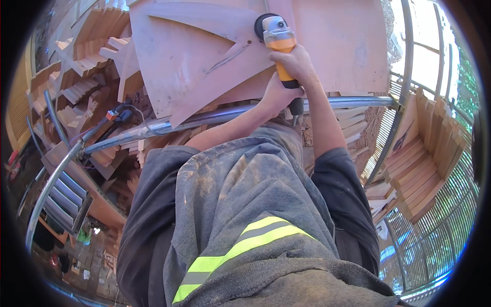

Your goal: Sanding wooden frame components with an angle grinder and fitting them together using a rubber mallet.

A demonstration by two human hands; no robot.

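Both my hands hold a yellow angle grinder (286,45) with a silver-grey head and a round black disc at its far end. My right hand (300,62) wraps round the yellow body behind the head. Farther back, my left hand (280,96) is closed round the rear of the handle. The disc lies over a pale wooden piece (225,19) with a pointed cut-out, and I cannot tell whether it touches. That piece rests on a broad pale board (337,46). A dark mark and small holes show near the cut-out.
A metal pipe (348,102) crosses just in front of the board. Stacked cut wooden pieces (92,56) stand at the left, and more slatted wood (419,169) at the right. An orange-and-black connector with cables (116,113) hangs on the pipe. Corrugated sheeting (424,250) lies lower right.
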